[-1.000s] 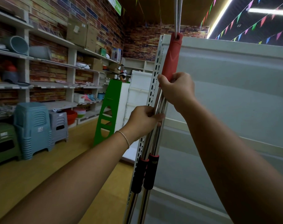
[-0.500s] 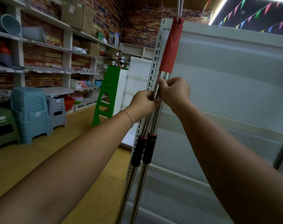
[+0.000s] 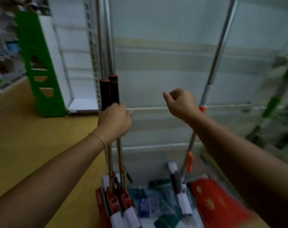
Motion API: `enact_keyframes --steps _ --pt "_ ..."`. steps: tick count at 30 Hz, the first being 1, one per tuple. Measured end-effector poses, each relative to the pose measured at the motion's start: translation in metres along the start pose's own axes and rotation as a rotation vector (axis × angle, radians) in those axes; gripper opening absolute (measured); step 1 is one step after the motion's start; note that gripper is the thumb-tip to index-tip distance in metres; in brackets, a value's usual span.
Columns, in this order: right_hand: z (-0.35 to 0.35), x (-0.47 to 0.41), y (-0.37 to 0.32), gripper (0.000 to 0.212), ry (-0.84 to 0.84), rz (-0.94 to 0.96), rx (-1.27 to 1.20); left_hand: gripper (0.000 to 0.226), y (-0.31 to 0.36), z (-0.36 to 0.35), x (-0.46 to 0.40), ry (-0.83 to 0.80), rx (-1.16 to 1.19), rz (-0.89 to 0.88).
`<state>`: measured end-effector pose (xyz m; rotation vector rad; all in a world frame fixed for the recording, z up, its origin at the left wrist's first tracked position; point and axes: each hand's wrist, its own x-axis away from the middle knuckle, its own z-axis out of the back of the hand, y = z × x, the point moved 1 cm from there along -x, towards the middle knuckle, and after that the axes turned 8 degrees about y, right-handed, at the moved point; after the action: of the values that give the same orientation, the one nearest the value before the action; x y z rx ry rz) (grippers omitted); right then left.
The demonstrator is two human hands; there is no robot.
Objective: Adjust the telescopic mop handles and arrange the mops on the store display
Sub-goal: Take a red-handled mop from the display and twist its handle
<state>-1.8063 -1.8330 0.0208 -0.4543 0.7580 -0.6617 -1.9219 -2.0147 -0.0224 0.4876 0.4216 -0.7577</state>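
Two steel mop handles with black twist grips [image 3: 109,92] stand side by side against the white display's perforated upright [image 3: 93,55]. My left hand [image 3: 114,122] is closed around both poles just under the black grips. Their red and white mop heads [image 3: 119,204] rest at the bottom of the display. A third mop pole [image 3: 217,51] with an orange collar leans to the right. My right hand [image 3: 179,102] hovers in front of it in a loose fist, holding nothing; the pole passes behind my wrist.
The white back panel [image 3: 164,66] fills the middle. Blue-green packets [image 3: 154,204] and red packets [image 3: 212,199] lie on the base shelf. A green-handled mop [image 3: 274,99] stands at the far right. A green shelf end [image 3: 39,63] stands on the yellow floor at left.
The view has tipped down from the red grips to the mop heads. My left hand slid down below the black grips. My right hand let go of the poles and moved right.
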Motion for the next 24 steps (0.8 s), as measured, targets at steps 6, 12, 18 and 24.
enact_keyframes --steps 6,12,18,24 --pt "0.064 0.011 0.044 0.044 0.158 -0.020 0.082 0.041 0.114 -0.003 -0.025 0.018 0.108 -0.216" --pt "0.159 0.029 0.125 0.040 0.275 -0.131 0.141 0.044 0.226 -0.033 -0.020 -0.079 0.160 -0.377" --pt "0.268 0.046 0.232 0.039 0.342 -0.228 0.193 0.046 0.370 -0.066 -0.002 -0.167 0.245 -0.475" --pt "0.369 0.067 0.330 0.033 0.380 -0.351 0.232 0.038 0.516 -0.095 0.017 -0.229 0.404 -0.584"
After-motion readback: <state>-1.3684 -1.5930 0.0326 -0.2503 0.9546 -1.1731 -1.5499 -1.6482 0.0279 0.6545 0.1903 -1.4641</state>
